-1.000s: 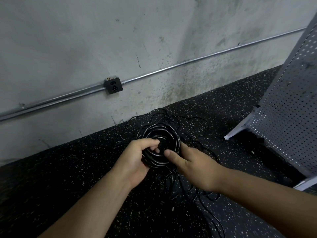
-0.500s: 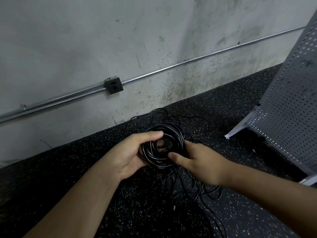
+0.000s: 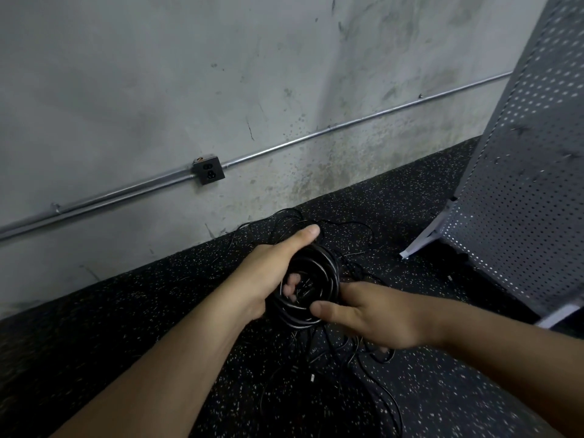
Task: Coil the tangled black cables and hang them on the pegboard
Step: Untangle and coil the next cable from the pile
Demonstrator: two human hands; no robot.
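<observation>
While the left hand [image 3: 268, 273] grips the black coil [image 3: 311, 287], fingers threaded through its centre to keep the loops stacked, the right hand [image 3: 369, 314] pinches its lower rim, likely feeding slack from loose cable [image 3: 357, 352] on the floor [image 3: 363, 203]; pegboard [image 3: 524, 184] stands right.

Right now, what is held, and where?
The black cable coil: left hand grips its left side, right hand pinches its lower-right edge.
</observation>
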